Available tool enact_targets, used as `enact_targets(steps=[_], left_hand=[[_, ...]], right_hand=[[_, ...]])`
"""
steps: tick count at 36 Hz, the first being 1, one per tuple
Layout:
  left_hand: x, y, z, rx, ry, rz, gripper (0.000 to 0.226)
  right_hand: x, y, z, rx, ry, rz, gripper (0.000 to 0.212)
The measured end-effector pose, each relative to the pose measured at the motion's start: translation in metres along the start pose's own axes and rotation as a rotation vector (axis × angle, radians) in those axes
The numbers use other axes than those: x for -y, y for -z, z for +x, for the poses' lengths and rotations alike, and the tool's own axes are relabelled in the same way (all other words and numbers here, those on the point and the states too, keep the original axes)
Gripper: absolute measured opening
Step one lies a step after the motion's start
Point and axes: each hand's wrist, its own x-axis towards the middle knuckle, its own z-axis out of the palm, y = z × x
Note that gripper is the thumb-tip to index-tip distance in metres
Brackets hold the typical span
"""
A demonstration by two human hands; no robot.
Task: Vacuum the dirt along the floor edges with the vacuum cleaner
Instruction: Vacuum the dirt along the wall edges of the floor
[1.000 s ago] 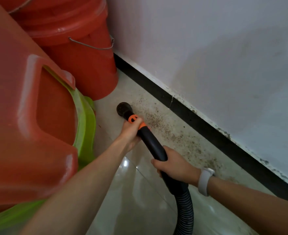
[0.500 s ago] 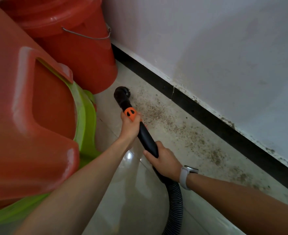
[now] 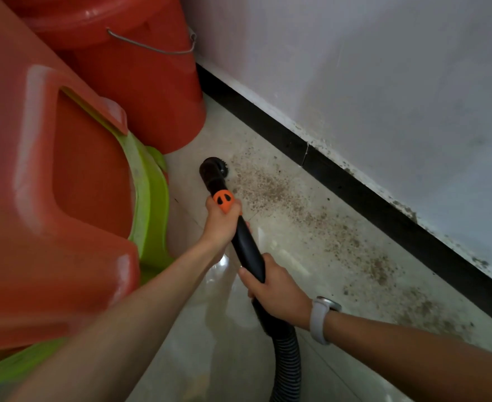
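On my far left an orange stool (image 3: 50, 184) sits stacked over a green one (image 3: 149, 204), with a red bucket (image 3: 140, 91) behind them, hard against the wall. My left hand (image 3: 220, 221) is curled round the wand (image 3: 246, 242) just below its orange collar (image 3: 223, 200), steering. The brush head (image 3: 214, 169) is down on the floor (image 3: 181, 329), just in front of the bucket and at the near end of the dirt (image 3: 270, 190). My right hand (image 3: 279, 294) grips the wand lower down, just above where the ribbed hose (image 3: 288, 367) starts (a pale watch on that wrist).

I judge this as the sweeping step, with most of it left: the grit runs rightwards in a long band beside the black skirting (image 3: 384, 216), thick in patches, apparently untouched. Next I would drag the brush right along that band, keeping it flat and close to the skirting.

The floor is glossy pale tile, reflecting light near my arms. The white wall (image 3: 384, 97) is scuffed and speckled dark above the skirting.
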Motion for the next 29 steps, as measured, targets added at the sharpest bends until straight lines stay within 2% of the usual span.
enact_targets(steps=[8,15,20,29], left_hand=[[-0.031,-0.014,0.03,0.051,0.027,-0.092,0.029],[-0.061,-0.015,0.071,-0.017,0.013,-0.088,0.015],[-0.068,-0.032,0.078,-0.004,0.053,-0.005,0.043],[-0.047,-0.047,0.057,0.124,0.068,0.006,0.042]], right_hand=[[0.024,0.017,0.032,-0.083,0.01,0.002,0.032],[0.054,0.037,0.08,-0.106,0.046,-0.148,0.043],[0.055,0.054,0.084,-0.116,0.042,-0.132,0.034],[0.037,0.05,0.046,-0.158,-0.051,-0.124,0.036]])
